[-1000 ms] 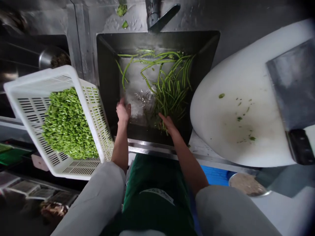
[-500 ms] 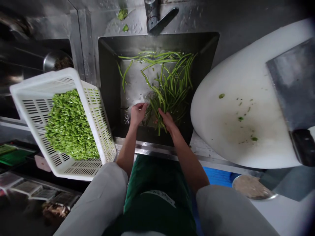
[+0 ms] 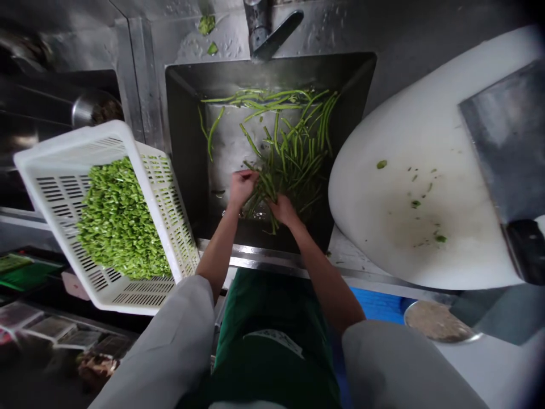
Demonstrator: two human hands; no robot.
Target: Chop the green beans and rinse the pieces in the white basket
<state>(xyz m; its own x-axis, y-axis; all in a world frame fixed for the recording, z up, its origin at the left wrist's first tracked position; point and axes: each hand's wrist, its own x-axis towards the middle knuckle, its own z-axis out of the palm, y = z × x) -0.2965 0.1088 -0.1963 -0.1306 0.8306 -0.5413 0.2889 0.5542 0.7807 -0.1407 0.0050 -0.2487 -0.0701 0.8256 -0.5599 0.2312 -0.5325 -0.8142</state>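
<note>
Long green beans lie in shallow water in a dark steel sink. My left hand and my right hand are close together at the sink's near side, both closed around a bunch of the beans. The rest of the beans are spread toward the far right of the sink. A black tap stands behind the sink.
A tilted white slotted basket full of chopped green pieces stands left of the sink. A round white cutting board with green scraps lies to the right, with a cleaver on its right side. A metal bowl sits lower right.
My left hand moved right from the sink's left side to the beans. Both hands have come together and gathered a bunch of beans at the near side.
</note>
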